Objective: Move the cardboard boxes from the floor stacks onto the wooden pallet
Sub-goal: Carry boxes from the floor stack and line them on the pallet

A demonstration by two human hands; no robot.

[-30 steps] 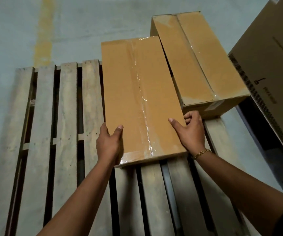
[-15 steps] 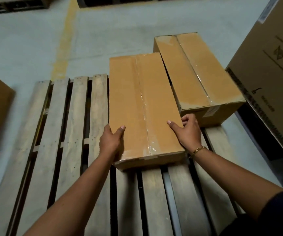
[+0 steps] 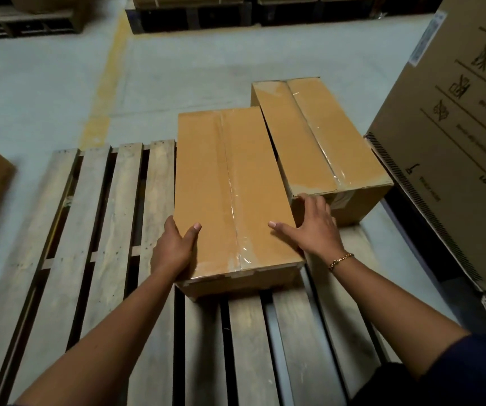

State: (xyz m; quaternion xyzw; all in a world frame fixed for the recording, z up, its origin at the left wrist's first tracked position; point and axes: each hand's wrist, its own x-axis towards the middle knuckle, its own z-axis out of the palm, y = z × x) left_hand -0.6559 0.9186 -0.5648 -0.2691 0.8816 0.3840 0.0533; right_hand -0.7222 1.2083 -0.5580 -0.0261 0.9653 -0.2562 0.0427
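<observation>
Left hand [image 3: 174, 250] clasps the near left edge of the taped box [image 3: 233, 186], thumb on top, and the right hand [image 3: 315, 230] lies spread and flat at its right edge, gripping nothing. The box lies flat midway across the wooden pallet [image 3: 104, 215], and a second box [image 3: 320, 136] sits just beside it at the pallet's far right corner

Warehouse (pallets [image 3: 95, 230], cartons [image 3: 455, 127], floor line [image 3: 104, 92]).

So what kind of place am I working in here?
Most likely a warehouse or stockroom. A bare concrete floor carries a painted yellow line, a taped cardboard box sits on a wooden pallet, and more loaded pallets line the far edge.
</observation>
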